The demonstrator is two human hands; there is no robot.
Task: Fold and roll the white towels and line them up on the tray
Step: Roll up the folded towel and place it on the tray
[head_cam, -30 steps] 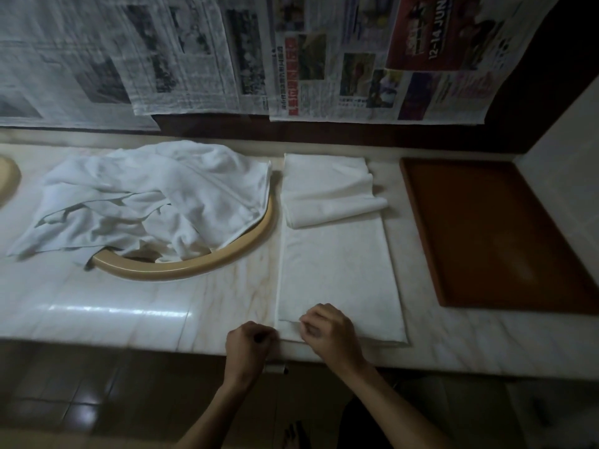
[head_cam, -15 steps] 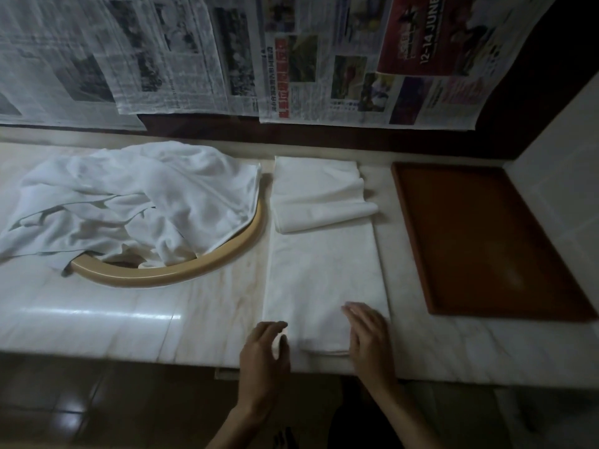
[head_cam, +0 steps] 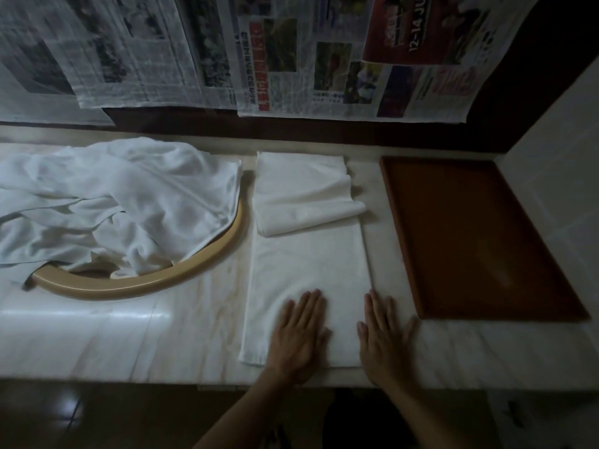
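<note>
1. Left hand (head_cam: 299, 335) lies flat, fingers straight, on the folded towel (head_cam: 308, 277) at the worktop's (head_cam: 129, 335) front edge.
2. Right hand (head_cam: 384, 338), also flat, covers the towel's right front corner.
3. Tray (head_cam: 479, 234) sits right; dim light hides its surface detail.

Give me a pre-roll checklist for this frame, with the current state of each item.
1. Towel lies flat in a long strip: ok.
2. Far end lies flat: not ok, it is folded back on itself.
3. Left hand flat on the near end: ok.
4. Right hand on the towel: not ok, it straddles the right edge, partly on the counter.
5. Tray has room: ok, nothing on it.
6. Pile clear of the strip: ok.
</note>
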